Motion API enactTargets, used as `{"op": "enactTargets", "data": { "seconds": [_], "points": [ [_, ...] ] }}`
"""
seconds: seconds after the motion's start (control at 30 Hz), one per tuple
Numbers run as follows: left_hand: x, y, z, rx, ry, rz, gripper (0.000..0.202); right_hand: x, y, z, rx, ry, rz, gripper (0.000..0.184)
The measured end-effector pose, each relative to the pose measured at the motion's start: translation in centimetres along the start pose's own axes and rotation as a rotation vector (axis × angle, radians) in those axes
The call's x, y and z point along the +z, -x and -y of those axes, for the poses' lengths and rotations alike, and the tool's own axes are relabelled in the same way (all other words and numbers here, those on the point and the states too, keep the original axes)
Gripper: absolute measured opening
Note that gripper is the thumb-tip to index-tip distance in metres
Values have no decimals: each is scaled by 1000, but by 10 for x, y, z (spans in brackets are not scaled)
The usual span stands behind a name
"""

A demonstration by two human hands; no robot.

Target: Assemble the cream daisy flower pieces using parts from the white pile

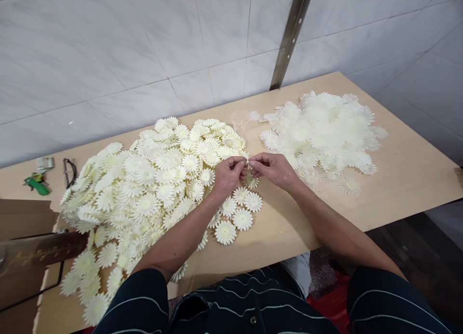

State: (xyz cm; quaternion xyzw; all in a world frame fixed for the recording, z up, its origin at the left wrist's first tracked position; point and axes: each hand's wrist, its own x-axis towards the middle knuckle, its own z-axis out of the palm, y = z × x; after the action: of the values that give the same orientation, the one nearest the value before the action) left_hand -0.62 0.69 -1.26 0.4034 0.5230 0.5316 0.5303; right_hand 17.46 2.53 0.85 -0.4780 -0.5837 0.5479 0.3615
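My left hand (230,174) and my right hand (270,168) meet fingertip to fingertip above the table. Both are closed in a pinch on a thin whitish flower piece (248,160), mostly hidden by the fingers. Under and left of my left hand spreads a large heap of cream artificial flower heads (148,180), daisy-like with many narrow petals. Several single flower heads (242,219) lie flat just below the hands. Right of my right hand is a second pile of whiter, thinner, translucent-looking flower pieces (325,131).
The wooden table (390,180) stands against a tiled wall (144,45) with a metal post (291,35). At the left lie a green-handled tool (37,183) and dark-framed glasses (70,172). A cardboard box (25,218) and a brownish transparent tube (43,249) are at the left edge.
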Motion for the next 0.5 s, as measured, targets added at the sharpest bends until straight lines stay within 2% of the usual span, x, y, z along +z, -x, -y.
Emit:
{"op": "enactTargets", "data": {
  "seconds": [0.3, 0.5],
  "points": [
    [0, 0, -1, -20, 32, 31, 26, 5, -1, 0, 54, -16, -32, 62],
    [-1, -2, -2, -51, 69, 71, 31, 4, 1, 5, 47, -42, -8, 61]
  ]
}}
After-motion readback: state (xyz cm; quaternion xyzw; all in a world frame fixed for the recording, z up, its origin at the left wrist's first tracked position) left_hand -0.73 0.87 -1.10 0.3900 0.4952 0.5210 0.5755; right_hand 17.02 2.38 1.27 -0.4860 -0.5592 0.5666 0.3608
